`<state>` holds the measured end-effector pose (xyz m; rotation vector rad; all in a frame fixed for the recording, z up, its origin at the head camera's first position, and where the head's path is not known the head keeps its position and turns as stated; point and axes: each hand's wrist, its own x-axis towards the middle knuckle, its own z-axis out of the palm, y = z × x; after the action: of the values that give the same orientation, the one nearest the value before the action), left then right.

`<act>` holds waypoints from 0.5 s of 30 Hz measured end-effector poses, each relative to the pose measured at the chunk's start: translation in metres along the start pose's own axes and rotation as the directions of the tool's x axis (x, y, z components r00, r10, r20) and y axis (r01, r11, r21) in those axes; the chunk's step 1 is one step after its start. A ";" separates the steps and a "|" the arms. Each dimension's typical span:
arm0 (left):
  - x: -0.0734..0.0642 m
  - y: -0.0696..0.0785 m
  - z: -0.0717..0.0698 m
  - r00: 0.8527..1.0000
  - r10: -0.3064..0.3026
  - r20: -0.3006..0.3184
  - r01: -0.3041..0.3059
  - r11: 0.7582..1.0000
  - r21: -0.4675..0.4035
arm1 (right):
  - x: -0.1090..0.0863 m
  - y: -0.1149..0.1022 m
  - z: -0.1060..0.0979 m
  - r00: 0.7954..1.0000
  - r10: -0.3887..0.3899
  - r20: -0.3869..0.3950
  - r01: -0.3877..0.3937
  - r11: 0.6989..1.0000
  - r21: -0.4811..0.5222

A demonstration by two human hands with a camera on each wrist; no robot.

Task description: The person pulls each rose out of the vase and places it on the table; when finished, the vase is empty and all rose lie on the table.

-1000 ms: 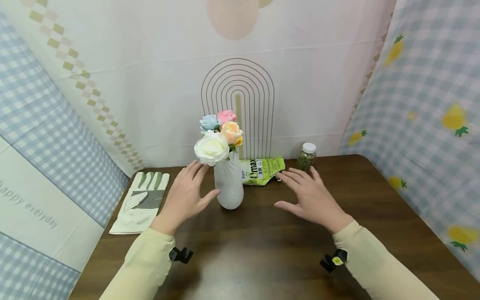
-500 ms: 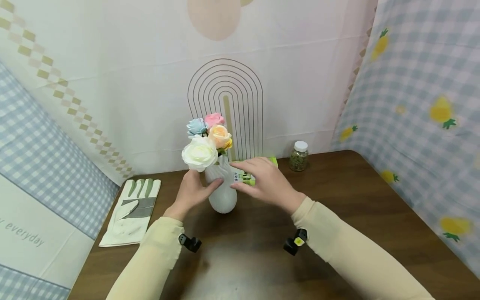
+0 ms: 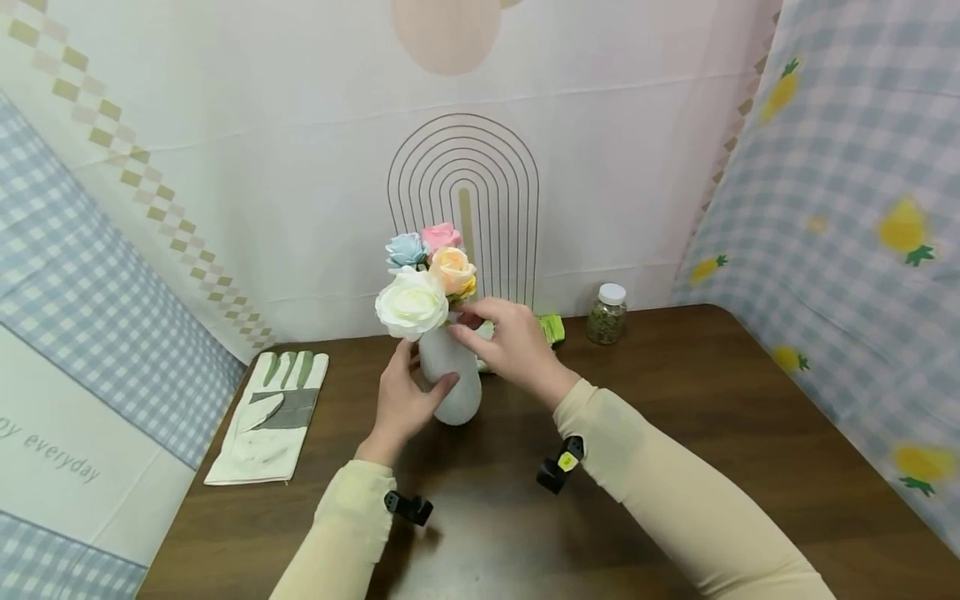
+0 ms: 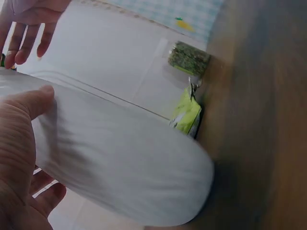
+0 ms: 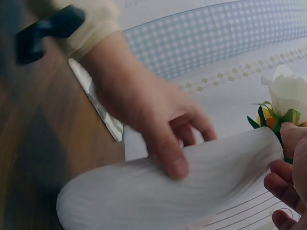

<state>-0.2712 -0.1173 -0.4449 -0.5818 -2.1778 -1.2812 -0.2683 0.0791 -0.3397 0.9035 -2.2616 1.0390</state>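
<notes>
A white, finely ribbed vase [image 3: 459,392] stands on the brown table, holding artificial roses. The white rose [image 3: 411,302] leans out lowest, with a blue rose [image 3: 406,250], a pink rose [image 3: 441,237] and a peach rose [image 3: 453,269] behind it. My left hand [image 3: 405,402] grips the vase's side, thumb in front and fingers behind. At the vase mouth, my right hand [image 3: 517,343] pinches just under the white rose, by its leaves; the stem is largely hidden. In the right wrist view, its thumb [image 5: 291,136] lies against the green below the white rose [image 5: 288,93].
Behind my right hand lies a green bag [image 3: 552,327], partly hidden. A jar of dried herbs [image 3: 606,317] with a white lid stands farther right at the back. On the left lies a white, grey and green work glove [image 3: 268,421]. Printed cloths hang around the table.
My right hand has come leftward from near the bag to the vase mouth, its fingers closing in below the white rose. My left hand has wrapped around the vase.
</notes>
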 end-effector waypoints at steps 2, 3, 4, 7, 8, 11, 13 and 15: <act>-0.006 -0.002 0.004 0.999 -0.010 -0.042 0.010 1.000 -0.014 | 0.003 -0.001 0.003 0.999 0.028 -0.023 -0.028 1.000 0.003; -0.009 -0.003 0.007 0.998 -0.017 -0.061 0.016 1.000 -0.020 | 0.004 -0.001 0.004 0.999 0.041 -0.034 -0.040 0.999 0.005; -0.012 -0.003 0.009 0.997 -0.029 -0.078 0.027 0.999 -0.025 | 0.005 -0.001 0.005 0.998 0.051 -0.045 -0.051 0.999 0.004; -0.018 -0.005 0.013 0.992 -0.043 -0.118 0.041 0.999 -0.021 | 0.007 -0.002 0.008 0.994 0.073 -0.077 -0.074 0.997 -0.004; -0.019 -0.005 0.014 0.991 -0.043 -0.126 0.041 0.999 -0.018 | 0.008 -0.003 0.008 0.993 0.080 -0.088 -0.081 0.997 -0.006; -0.021 -0.006 0.017 0.989 -0.039 -0.141 0.039 0.999 0.000 | 0.010 -0.005 0.010 0.989 0.091 -0.119 -0.094 0.995 -0.022; -0.021 -0.006 0.018 0.989 -0.028 -0.147 0.030 0.999 0.014 | 0.011 -0.006 0.012 0.985 0.097 -0.144 -0.102 0.994 -0.025; -0.022 -0.007 0.019 0.988 -0.017 -0.153 0.021 0.999 0.026 | 0.012 -0.006 0.014 0.981 0.097 -0.169 -0.103 0.994 -0.023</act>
<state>-0.2633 -0.1058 -0.4708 -0.4376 -2.0755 -1.2610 -0.2742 0.0607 -0.3376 0.6689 -2.1946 1.0777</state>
